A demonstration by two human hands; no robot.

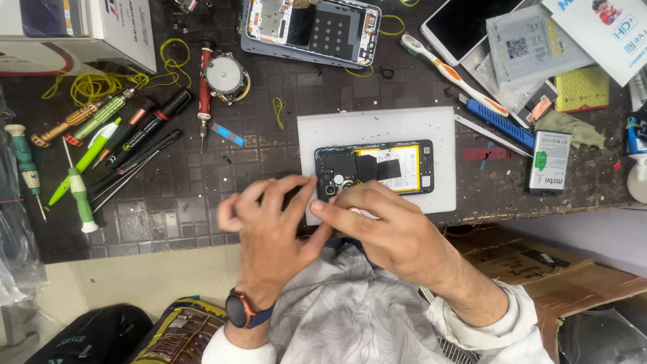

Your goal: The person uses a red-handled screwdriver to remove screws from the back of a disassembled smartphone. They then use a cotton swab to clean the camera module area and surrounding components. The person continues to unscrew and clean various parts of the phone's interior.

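An opened phone (375, 168) with its back off, showing a yellow-edged battery and black board, lies on a white mat (377, 125). My left hand (269, 232) hovers at the phone's near left corner, fingers curled and blurred; what they pinch I cannot tell. My right hand (387, 229) rests just below the phone, fingertips meeting the left hand's, with a small pale object under the fingers. A dark watch sits on my left wrist.
Several screwdrivers and pens (114, 145) lie at the left of the dark bench mat (175, 202). Another opened phone (310, 30) sits at the back. A toothbrush (451, 71), blue tool (495, 121) and loose battery (549, 162) lie right. A cardboard box (539, 263) stands below.
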